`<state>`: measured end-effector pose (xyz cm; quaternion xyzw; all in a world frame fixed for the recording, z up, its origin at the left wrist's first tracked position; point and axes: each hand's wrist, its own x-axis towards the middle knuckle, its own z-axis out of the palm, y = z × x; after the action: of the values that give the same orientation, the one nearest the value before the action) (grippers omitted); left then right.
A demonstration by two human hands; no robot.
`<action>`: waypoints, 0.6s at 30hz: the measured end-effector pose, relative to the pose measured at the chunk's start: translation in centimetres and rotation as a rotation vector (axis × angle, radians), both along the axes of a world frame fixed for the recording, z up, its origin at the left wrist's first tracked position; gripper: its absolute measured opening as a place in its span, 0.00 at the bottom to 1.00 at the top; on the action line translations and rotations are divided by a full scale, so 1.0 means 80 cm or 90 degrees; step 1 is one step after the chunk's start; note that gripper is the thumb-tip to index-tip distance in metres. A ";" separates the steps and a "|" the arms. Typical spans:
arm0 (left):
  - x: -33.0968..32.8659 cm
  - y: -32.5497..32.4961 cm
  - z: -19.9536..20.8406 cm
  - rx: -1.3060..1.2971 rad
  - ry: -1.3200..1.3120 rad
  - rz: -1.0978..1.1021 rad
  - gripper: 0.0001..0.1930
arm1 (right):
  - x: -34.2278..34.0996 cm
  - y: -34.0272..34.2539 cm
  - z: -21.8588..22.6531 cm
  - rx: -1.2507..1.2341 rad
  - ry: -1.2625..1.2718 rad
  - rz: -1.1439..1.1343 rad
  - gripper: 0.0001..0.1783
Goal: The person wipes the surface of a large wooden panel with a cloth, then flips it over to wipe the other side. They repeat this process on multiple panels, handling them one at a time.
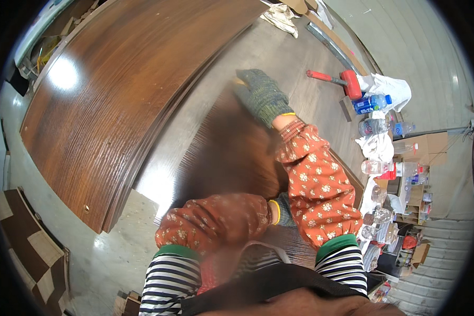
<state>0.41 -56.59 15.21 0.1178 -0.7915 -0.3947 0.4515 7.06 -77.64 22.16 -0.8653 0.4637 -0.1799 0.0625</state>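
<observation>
A brown wood-grain board lies in front of me, its middle smeared by motion or a blur on the lens. Over the far part of this board is my right hand, in a dark grey-green knit glove with a yellow cuff edge. Its fingers point left and are blurred; a small pale patch shows beside them, too unclear to name. My left hand, gloved alike, is low over the near part of the board, crossed toward the right forearm. Its fingers are hidden. Orange flowered sleeve covers are on both forearms.
Stacked brown boards stand at the left. Along the right are a red mallet, a blue-labelled bottle, several clear bottles, white cloths and cardboard boxes. Checkered brown-and-tan pieces stand at the lower left.
</observation>
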 end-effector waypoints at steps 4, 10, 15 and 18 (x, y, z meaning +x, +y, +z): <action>-0.014 0.001 -0.007 0.033 -0.004 -0.041 0.21 | 0.022 -0.015 -0.008 0.022 0.080 -0.016 0.19; -0.015 -0.003 -0.018 0.058 -0.018 -0.076 0.21 | -0.019 0.002 0.001 0.078 0.119 -0.006 0.20; -0.014 -0.002 -0.022 0.070 -0.032 -0.114 0.22 | -0.008 0.000 0.002 0.061 0.151 -0.061 0.20; -0.011 0.007 -0.033 0.080 -0.038 -0.150 0.22 | 0.023 -0.013 -0.016 0.003 0.143 -0.024 0.19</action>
<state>-0.48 -56.04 12.56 0.0638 -0.7865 -0.4901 0.3703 8.91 -78.65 20.88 -0.8709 0.4845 -0.0819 0.0085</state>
